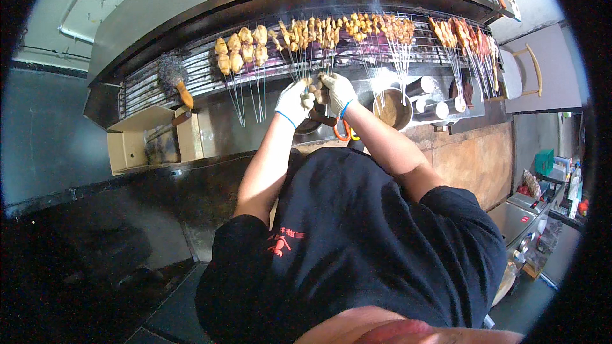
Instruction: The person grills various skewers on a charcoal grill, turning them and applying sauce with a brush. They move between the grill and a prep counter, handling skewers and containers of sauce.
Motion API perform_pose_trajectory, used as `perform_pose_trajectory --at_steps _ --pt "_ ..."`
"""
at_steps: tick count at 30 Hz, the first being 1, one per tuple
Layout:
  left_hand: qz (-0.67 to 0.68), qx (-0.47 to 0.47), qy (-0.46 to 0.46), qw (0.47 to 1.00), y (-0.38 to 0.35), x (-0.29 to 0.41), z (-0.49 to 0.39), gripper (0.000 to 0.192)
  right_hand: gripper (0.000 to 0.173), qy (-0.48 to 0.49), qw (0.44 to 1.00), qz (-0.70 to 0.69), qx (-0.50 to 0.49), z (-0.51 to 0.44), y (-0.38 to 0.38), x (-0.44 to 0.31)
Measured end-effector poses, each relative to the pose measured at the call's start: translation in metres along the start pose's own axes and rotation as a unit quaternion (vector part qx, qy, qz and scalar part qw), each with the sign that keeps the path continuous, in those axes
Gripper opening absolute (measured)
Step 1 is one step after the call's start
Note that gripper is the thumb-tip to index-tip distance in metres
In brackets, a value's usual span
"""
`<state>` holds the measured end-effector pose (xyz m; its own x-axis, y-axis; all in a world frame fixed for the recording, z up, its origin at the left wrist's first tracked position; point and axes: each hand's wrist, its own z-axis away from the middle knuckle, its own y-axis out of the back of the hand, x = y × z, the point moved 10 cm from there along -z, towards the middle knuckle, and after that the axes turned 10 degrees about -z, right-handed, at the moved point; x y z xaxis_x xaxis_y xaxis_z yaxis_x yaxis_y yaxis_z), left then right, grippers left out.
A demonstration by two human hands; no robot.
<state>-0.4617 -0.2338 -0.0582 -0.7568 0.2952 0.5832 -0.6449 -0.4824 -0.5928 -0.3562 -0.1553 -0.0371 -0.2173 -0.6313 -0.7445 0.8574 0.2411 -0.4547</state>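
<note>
Both my hands wear white knit gloves with blue cuffs, side by side at the front of a long charcoal grill. My left hand [292, 102] is closed around the metal ends of a bunch of meat skewers [294, 34]. Just beside it, my right hand [339, 91] grips the ends of a second bunch of skewers [328, 32]. The browned meat of both bunches lies over the grate. Stained glove fingertips nearly meet, and the exact finger grip is partly hidden. Left of them lie skewers of larger pale-brown pieces [241, 50], with their bare ends towards me.
More meat skewers [399, 28] and redder ones [478, 43] lie to the right. A metal pot [393, 110] and several metal shakers [432, 111] stand on the front ledge. Orange-handled scissors [340, 131] hang near my right wrist. A wire brush [173, 74] rests on the left grate, above a cardboard box [126, 148].
</note>
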Motion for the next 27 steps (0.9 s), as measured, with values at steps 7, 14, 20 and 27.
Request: perform_pose_trajectory --at_steps 7,14,20,27 --pt "-0.040 0.048 -0.047 0.997 0.017 0.014 0.004 0.021 0.011 -0.049 0.997 -0.026 -0.059 -0.007 -0.003 0.011" --pt "-0.121 0.138 -0.115 0.976 0.021 0.028 0.019 0.020 0.012 -0.030 0.996 -0.071 -0.038 -0.008 0.001 0.015" --pt "-0.101 0.130 -0.095 0.982 0.021 0.029 0.020 0.023 0.014 -0.037 0.997 -0.053 -0.049 -0.002 -0.002 0.008" --pt "-0.095 0.112 -0.076 0.986 0.017 0.023 0.016 0.022 0.016 -0.042 0.998 -0.037 -0.039 0.000 -0.005 0.009"
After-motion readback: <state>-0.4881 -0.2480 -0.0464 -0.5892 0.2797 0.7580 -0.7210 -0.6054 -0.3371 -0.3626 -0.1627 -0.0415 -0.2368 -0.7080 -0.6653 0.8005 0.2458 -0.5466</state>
